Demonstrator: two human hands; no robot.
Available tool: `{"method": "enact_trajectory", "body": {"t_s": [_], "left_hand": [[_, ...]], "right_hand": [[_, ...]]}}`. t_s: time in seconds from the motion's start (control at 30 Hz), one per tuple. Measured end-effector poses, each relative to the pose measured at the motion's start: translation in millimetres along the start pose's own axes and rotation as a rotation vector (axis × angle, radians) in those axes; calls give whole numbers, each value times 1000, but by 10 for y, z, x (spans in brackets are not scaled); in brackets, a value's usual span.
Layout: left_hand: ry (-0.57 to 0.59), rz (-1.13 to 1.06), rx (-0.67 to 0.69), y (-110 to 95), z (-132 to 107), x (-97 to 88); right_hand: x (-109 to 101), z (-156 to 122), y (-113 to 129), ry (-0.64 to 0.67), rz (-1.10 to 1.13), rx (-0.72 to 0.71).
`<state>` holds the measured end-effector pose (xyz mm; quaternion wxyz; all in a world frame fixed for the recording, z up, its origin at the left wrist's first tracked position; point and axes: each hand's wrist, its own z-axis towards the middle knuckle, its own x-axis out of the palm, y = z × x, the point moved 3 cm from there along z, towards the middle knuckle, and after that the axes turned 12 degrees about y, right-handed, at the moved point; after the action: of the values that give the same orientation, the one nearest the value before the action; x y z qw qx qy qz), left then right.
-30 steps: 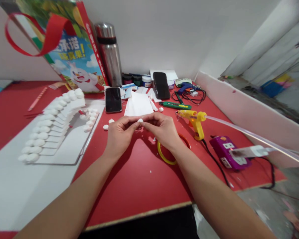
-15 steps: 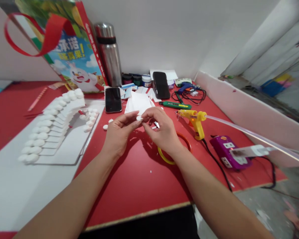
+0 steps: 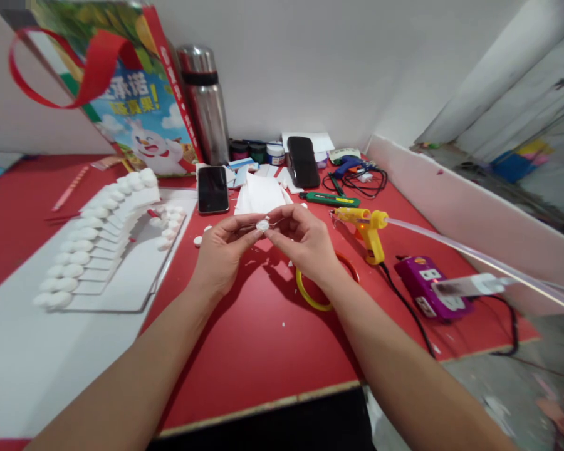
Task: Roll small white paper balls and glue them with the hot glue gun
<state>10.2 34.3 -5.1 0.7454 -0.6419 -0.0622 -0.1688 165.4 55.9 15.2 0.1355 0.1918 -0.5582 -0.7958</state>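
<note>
Between the fingertips of both hands sat a small white disc [image 3: 262, 225], held above the red table [image 3: 263, 341]. Left hand [image 3: 220, 254] and right hand [image 3: 305, 245] were each closed to a pinch on it, remaining fingers loosely curled. Under the right wrist lay a yellow ring [image 3: 309, 296]; right of that hand stood a yellow glue gun [image 3: 369, 230]; just beyond the fingertips lay white paper pieces [image 3: 261, 195].

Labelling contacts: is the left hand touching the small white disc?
Touching. Head view: the left hand pinches the white disc at its fingertips, no gap showing; the right hand meets it from the other side, above the red table.
</note>
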Motion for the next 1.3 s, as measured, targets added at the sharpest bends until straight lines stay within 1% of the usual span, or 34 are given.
{"method": "enact_trajectory", "body": {"t_s": [0.1, 0.23, 0.37, 0.53, 0.67, 0.8, 0.93, 1.17, 1.3], "left_hand": [[-6, -21, 0, -9, 4, 6], [-6, -77, -2, -18, 9, 15], [7, -95, -43, -1, 9, 17], [-25, -31, -84, 12, -10, 4], [-21, 4, -108, 24, -15, -6], [-6, -8, -102, 28, -12, -8], [24, -55, -127, 41, -13, -3], [12, -21, -132, 37, -26, 0], [-10, -53, -163, 8, -30, 30]], "right_hand": [[-18, 4, -7, -20, 38, 21], [-37, 7, -2, -5, 60, 35], [-41, 2, -6, -14, -29, 15], [-40, -11, -18, -56, -173, -11], [-39, -11, -7, -62, -240, -40], [-31, -11, -19, -44, -234, -14], [-24, -18, -21, -52, -260, -10], [-45, -25, 28, -84, -308, 9], [-51, -14, 16, -85, -223, 45]]}}
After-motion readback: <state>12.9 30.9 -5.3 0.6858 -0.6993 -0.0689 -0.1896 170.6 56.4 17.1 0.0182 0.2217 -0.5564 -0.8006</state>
